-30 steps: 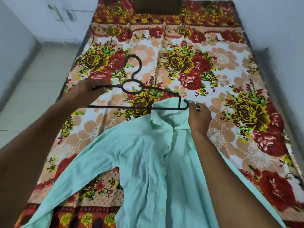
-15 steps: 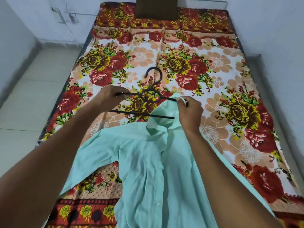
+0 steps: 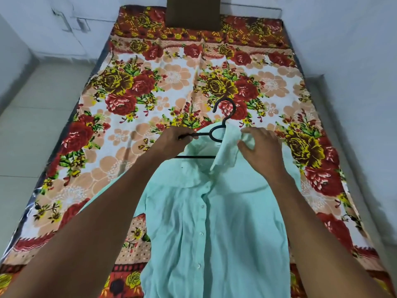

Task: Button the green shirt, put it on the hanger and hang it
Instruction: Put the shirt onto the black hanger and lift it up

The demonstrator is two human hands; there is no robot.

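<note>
A: The green shirt [image 3: 214,222] lies buttoned on the floral bedsheet [image 3: 133,100], the black hanger [image 3: 217,134] half inside its neck. The left hand [image 3: 174,140] pinches the hanger's bare arm.

B: The right hand [image 3: 261,153] bunches the collar [image 3: 227,151] beside the hook. That left shoulder could snag, or the buttoned neck could strain.
</note>
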